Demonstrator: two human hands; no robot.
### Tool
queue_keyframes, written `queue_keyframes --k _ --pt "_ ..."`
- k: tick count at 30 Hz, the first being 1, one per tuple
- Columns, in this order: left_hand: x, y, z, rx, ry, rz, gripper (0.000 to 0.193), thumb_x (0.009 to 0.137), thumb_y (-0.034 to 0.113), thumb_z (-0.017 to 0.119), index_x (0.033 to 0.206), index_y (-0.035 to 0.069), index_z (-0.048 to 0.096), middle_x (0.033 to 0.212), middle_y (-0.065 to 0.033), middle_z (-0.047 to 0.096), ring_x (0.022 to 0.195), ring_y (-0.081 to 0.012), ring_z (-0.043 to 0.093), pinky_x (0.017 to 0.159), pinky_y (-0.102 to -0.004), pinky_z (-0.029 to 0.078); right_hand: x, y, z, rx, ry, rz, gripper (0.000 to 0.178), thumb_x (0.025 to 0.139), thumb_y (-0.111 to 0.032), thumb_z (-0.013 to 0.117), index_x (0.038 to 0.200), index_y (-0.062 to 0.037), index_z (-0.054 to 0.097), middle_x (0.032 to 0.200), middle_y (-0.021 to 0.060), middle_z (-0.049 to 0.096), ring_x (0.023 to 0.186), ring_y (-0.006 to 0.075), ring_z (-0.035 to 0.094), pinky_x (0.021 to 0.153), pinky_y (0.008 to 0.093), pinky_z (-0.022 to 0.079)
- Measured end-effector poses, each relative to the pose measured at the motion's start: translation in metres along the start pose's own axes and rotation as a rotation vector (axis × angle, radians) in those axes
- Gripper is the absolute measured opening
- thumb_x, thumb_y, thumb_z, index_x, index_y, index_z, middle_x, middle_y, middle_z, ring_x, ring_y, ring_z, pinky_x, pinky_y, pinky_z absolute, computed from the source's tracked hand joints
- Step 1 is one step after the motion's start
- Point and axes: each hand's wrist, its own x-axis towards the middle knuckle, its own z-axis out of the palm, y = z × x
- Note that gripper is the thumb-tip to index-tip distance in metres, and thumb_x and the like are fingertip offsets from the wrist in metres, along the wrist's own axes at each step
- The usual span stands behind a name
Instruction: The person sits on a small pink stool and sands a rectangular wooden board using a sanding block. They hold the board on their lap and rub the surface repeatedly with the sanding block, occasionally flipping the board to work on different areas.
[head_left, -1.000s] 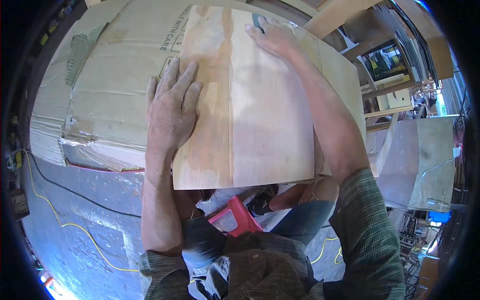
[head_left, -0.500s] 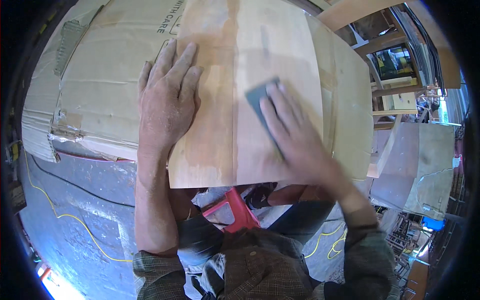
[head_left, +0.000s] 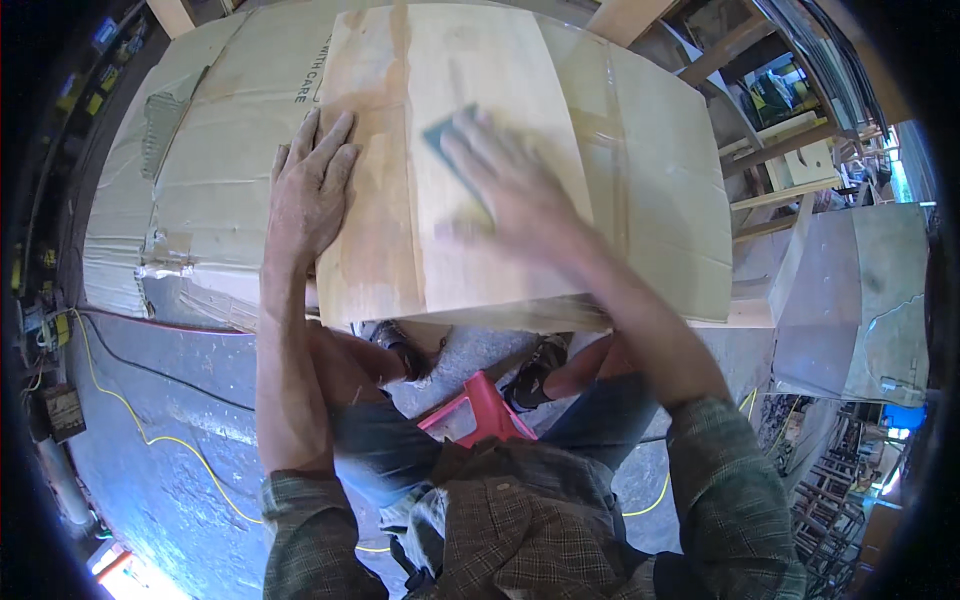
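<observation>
A long flat wooden board lies lengthwise in front of me, with a darker, reddish strip on its left and a paler wide part on its right. My left hand rests flat on the board's left edge, fingers spread. On the pale part, my right hand presses down on a dark grey-green piece of sandpaper. The palm and fingers cover most of the sandpaper, so I cannot tell whether a block backs it. Motion blurs the right hand.
Flattened cardboard lies under the board and extends on both sides. A red plastic stool stands below, between my legs. A yellow cable runs across the floor at left. Wooden frames and panels stand at the right.
The whole view has shifted, so the board appears higher and further left. My right hand, still on the sandpaper, is slightly nearer the board's seam. My left hand keeps to the left edge.
</observation>
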Motion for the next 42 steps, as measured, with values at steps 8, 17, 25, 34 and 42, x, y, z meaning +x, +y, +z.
queue_keyframes --k 8,17,25,34,42 --pt "-0.017 -0.005 -0.017 0.003 -0.091 0.077 0.038 0.096 0.029 0.046 0.131 0.016 0.053 0.143 -0.0146 0.040 0.133 -0.0327 0.035 0.108 -0.0557 0.022 -0.106 -0.051 -0.063 0.228 -0.149 -0.209 0.042 0.093 -0.015 0.052 0.133 -0.0042 0.048 0.137 0.0202 0.044 0.129 0.0359 0.042 0.105 0.0403 0.036" --pt "-0.130 0.106 -0.032 0.147 -0.259 0.385 0.057 0.084 0.034 0.061 0.136 0.018 0.045 0.145 -0.0144 0.034 0.135 -0.0350 0.030 0.108 -0.0573 0.025 -0.121 0.026 -0.080 1.693 0.466 0.715 0.031 0.087 -0.011 0.061 0.116 0.0007 0.055 0.105 0.0125 0.063 0.099 0.0232 0.062 0.089 0.0401 0.049" --pt "-0.103 0.082 -0.018 0.384 -0.127 0.506 0.055 0.081 0.008 0.056 0.134 0.018 0.047 0.135 -0.0105 0.048 0.124 -0.0323 0.046 0.102 -0.0495 0.038 -0.138 0.005 -0.066 1.856 0.608 0.570 0.022 0.090 -0.008 0.057 0.112 -0.0048 0.057 0.104 0.0064 0.064 0.095 0.0193 0.063 0.086 0.0377 0.049" --pt "-0.108 0.078 -0.070 0.439 -0.224 0.588 0.058 0.080 0.006 0.055 0.135 0.017 0.046 0.140 -0.0083 0.045 0.125 -0.0351 0.046 0.100 -0.0493 0.041 -0.165 -0.033 -0.076 1.785 0.591 0.545 0.034 0.089 -0.001 0.054 0.122 -0.0025 0.049 0.116 0.0075 0.059 0.104 0.0186 0.058 0.094 0.0375 0.045" --pt "-0.198 0.088 -0.080 0.366 -0.276 0.510 0.060 0.074 0.025 0.065 0.133 0.021 0.050 0.140 -0.0035 0.047 0.128 -0.0381 0.042 0.103 -0.0599 0.034 -0.122 -0.046 -0.101 0.734 0.432 0.522 0.026 0.080 0.006 0.055 0.104 -0.0061 0.057 0.114 0.0069 0.061 0.110 0.0233 0.055 0.096 0.0377 0.043"
